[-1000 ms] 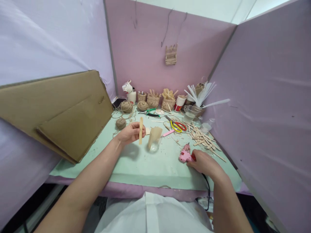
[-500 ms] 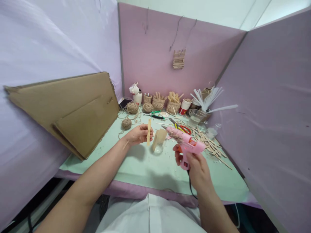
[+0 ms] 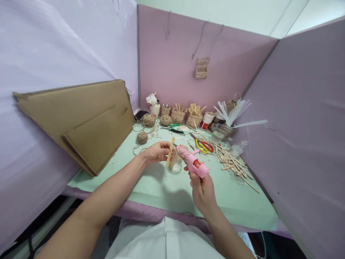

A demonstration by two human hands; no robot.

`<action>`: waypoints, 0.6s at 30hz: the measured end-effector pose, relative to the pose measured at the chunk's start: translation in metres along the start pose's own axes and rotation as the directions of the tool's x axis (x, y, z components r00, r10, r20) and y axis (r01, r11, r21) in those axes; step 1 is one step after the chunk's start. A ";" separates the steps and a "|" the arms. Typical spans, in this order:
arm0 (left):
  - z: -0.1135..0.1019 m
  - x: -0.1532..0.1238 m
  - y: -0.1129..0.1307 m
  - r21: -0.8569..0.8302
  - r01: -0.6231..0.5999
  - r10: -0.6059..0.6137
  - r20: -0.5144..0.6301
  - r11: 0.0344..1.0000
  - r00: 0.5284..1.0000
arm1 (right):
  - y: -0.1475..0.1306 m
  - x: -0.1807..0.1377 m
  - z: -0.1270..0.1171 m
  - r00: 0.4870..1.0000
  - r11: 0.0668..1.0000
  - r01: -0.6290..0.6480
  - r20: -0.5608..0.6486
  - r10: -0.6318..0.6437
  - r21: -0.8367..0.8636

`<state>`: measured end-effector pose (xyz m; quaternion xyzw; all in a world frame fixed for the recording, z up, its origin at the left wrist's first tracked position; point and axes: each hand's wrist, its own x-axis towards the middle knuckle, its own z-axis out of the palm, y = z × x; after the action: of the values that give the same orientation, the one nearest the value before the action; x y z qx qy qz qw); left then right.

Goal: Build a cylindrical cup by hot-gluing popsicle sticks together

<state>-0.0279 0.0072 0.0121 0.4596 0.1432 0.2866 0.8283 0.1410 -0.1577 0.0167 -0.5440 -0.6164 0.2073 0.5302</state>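
Observation:
Pinched in the fingers of my left hand (image 3: 159, 151) is a flat wooden craft stick (image 3: 169, 154), tilted a little to the right. My right hand (image 3: 203, 187) grips a pink hot glue gun (image 3: 192, 160). The gun's nozzle points at the upper part of the stick; whether it touches I cannot tell. Behind the nozzle stands a clear container (image 3: 177, 166) with wooden sticks along its side, partly hidden by the gun and the stick in my hand.
A heap of wooden sticks (image 3: 234, 163) lies at the right, near red-and-yellow-handled scissors (image 3: 202, 145). Twine balls (image 3: 142, 137), green-handled pliers (image 3: 175, 129) and stick-filled baskets (image 3: 194, 120) stand further back. Cardboard sheets (image 3: 91, 133) lean at the left.
My right hand has brought the glue gun left and turned it so its nozzle meets the stick's upper part. The stick in my left hand has tilted to the right.

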 end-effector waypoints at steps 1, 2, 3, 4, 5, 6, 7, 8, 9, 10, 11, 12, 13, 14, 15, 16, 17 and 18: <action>0.000 0.000 0.000 0.000 0.002 -0.002 0.006 1.000 1.000 | 0.000 0.000 0.001 1.000 1.000 0.005 0.000 -0.005 -0.010; 0.000 0.000 -0.001 0.001 0.004 -0.004 0.014 1.000 1.000 | 0.001 0.000 0.001 1.000 1.000 0.011 0.000 -0.011 -0.018; 0.000 0.000 -0.001 0.004 0.004 -0.004 0.020 1.000 1.000 | 0.001 0.000 0.002 1.000 1.000 0.015 -0.001 -0.015 -0.025; 0.000 0.000 -0.001 0.007 0.003 -0.003 0.023 1.000 1.000 | 0.002 0.000 0.002 1.000 0.999 0.018 -0.004 -0.018 -0.028; 0.000 0.000 -0.001 0.010 0.003 -0.003 0.023 1.000 1.000 | 0.002 0.001 0.002 1.000 0.999 0.021 -0.004 -0.021 -0.029; 0.000 0.000 -0.001 0.011 0.003 -0.003 0.020 1.000 1.000 | 0.002 0.001 0.002 1.000 0.999 0.024 -0.005 -0.024 -0.029; 0.000 0.000 0.000 0.011 0.002 -0.002 0.016 1.000 1.000 | 0.002 0.001 0.002 1.000 0.999 0.027 -0.003 -0.027 -0.030; 0.000 0.000 0.000 0.010 0.002 -0.002 0.012 1.000 1.000 | 0.002 0.001 0.002 1.000 0.999 0.031 -0.002 -0.031 -0.032; 0.000 0.000 0.000 0.008 0.002 -0.002 0.010 1.000 1.000 | 0.002 0.001 0.002 0.999 0.999 0.036 0.000 -0.036 -0.036; 0.001 0.000 0.000 0.007 0.002 -0.002 0.010 1.000 1.000 | 0.002 0.000 0.002 0.999 0.998 0.041 0.005 -0.041 -0.042; 0.001 0.000 0.000 0.005 0.001 -0.001 0.009 1.000 1.000 | 0.001 0.000 0.002 0.999 0.998 0.046 0.006 -0.046 -0.050; 0.001 0.000 0.000 0.003 0.001 -0.001 0.007 1.000 1.000 | 0.001 0.000 0.001 0.999 0.997 0.049 0.006 -0.049 -0.059; 0.001 -0.001 0.000 0.000 0.002 -0.002 0.002 1.000 1.000 | 0.001 0.000 0.001 0.999 0.996 0.051 0.005 -0.051 -0.067; 0.001 -0.001 0.000 -0.003 0.003 -0.003 -0.004 1.000 1.000 | 0.000 0.000 0.001 0.999 0.996 0.053 0.002 -0.053 -0.072; 0.001 -0.001 0.000 -0.006 0.003 -0.003 -0.009 1.000 1.000 | 0.000 0.000 0.001 0.998 0.996 0.055 -0.001 -0.055 -0.076; 0.001 -0.001 0.000 -0.010 0.003 -0.003 -0.011 1.000 1.000 | -0.001 0.000 0.001 0.998 0.995 0.056 -0.003 -0.056 -0.078; 0.001 -0.001 0.000 -0.012 0.002 -0.003 -0.010 1.000 1.000 | -0.001 0.000 0.001 0.998 0.995 0.056 -0.004 -0.056 -0.079; 0.001 -0.001 0.000 -0.015 0.000 0.000 -0.007 1.000 1.000 | -0.001 0.000 0.001 0.999 0.995 0.053 -0.003 -0.053 -0.081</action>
<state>-0.0280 0.0063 0.0120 0.4523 0.1439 0.2894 0.8313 0.1397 -0.1578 0.0175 -0.5489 -0.6370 0.1666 0.5149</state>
